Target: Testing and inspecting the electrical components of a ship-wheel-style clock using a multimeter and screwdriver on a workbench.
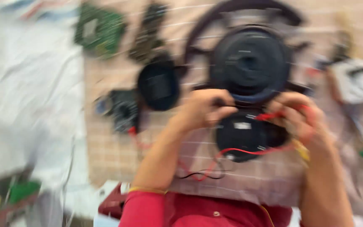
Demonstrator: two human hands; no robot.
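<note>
The view is motion-blurred. My left hand (202, 110) is closed on something small and dark at the top edge of a round black part (242, 136) lying on a checked cloth (118, 151). My right hand (301, 117) pinches red wire (269, 115) at that part's right side. A red wire (248, 151) and a black wire (202, 175) trail from the part across the cloth. Just beyond my hands sits a large round black speaker-like unit (251, 63) inside a dark ring frame (232, 12).
A black oval cover (158, 86) and a small dark module (122, 110) lie left of my hands. A green circuit board (99, 29) and another dark board (148, 31) sit at the far left. A white cloth (30, 96) covers the left side. Blurred tools lie at the right.
</note>
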